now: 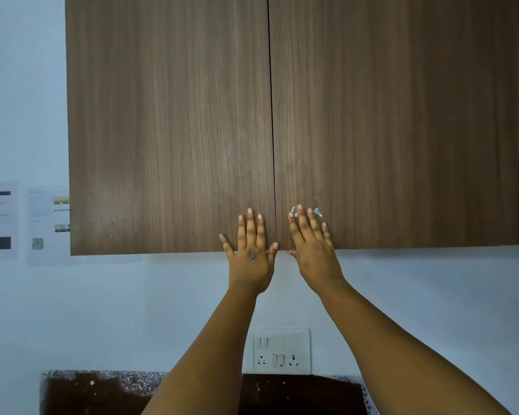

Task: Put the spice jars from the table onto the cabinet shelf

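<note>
No spice jars can be made out anywhere in the view. The dark brown wood-grain wall cabinet (312, 115) is seen with both flat doors shut, so the shelf inside is hidden. The left door (168, 124) and the right door (402, 121) are divided by a thin dark vertical seam (272, 115).

The left hand (251, 253) is laid flat near the lower inner corner of the left door, just beside the seam, with its palm half below the door's bottom edge. Its fingers (250, 226) are extended upward and slightly spread, the thumb pointing toward the seam; nothing is gripped. The right hand (313, 250) is placed likewise at the lower inner corner of the right door, tilted a little to the left, with its fingers (300, 223) stretched out, slightly parted and holding nothing. Small pale scuff marks (318, 208) are seen on the door at these fingertips. The two hands are kept close together but apart, one on each side of the seam.

Below the cabinet, a pale blue-grey wall (102, 310) is shown, carrying a white switch-and-socket plate (281, 351) between the forearms. Blurred printed sheets (0, 220) are fixed to the wall at the left. A dark speckled stone counter (96, 390) is visible at the bottom edge.
</note>
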Demonstrator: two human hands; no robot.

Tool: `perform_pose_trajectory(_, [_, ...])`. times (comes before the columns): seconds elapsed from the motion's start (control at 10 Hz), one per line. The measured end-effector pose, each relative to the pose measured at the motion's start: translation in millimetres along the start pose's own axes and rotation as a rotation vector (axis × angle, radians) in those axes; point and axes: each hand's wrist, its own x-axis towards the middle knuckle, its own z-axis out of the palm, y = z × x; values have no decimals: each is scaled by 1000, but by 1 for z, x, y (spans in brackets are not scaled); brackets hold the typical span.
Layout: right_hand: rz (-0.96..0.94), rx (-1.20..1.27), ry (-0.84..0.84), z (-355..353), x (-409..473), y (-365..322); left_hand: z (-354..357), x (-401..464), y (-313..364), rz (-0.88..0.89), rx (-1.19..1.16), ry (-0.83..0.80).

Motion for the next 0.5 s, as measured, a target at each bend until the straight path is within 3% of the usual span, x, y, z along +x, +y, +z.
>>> perform_pose_trajectory(0.3, [59, 27, -118, -20, -5, -12, -26, -2, 6, -15, 0, -183])
perform_pose_trajectory(0.4, [68, 32, -154, -38, -9, -21, -41, -9, 11, -15, -20, -154])
perform_pose_trajectory(0.5, [36, 27, -49, -58, -12, -32, -57, -13, 13, 5, -79, -52])
